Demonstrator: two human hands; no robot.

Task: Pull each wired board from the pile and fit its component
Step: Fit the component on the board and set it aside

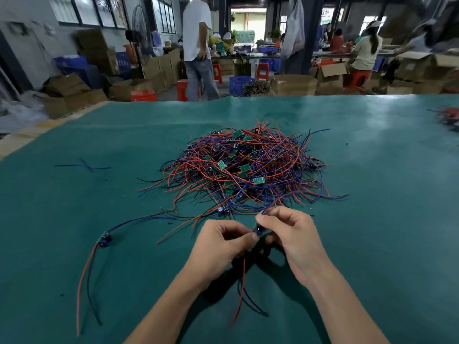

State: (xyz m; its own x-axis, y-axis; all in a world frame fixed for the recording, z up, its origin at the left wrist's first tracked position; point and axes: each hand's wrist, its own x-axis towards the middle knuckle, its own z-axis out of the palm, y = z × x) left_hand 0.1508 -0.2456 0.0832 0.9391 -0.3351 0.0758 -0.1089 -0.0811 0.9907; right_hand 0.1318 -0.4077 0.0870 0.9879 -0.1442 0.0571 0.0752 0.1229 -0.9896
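Note:
A pile of small green boards (244, 167) tangled in red, blue and black wires lies mid-table on the green mat (372, 219). In front of it, above the mat, my left hand (218, 244) and my right hand (290, 234) pinch one wired board with a dark round component (257, 229) between their fingertips. A blue wire runs from it back toward the pile. Its red and black wires (242, 289) hang down between my wrists. Most of the board is hidden by my fingers. Another board with a blue component (105, 238) lies on the mat at the left, wires trailing.
A loose blue wire (84, 166) lies at the far left of the mat. Another heap of wires (447, 115) sits at the right edge. Beyond the table stand cardboard boxes, red stools (262, 70), blue crates, a walking person (198, 45) and seated workers.

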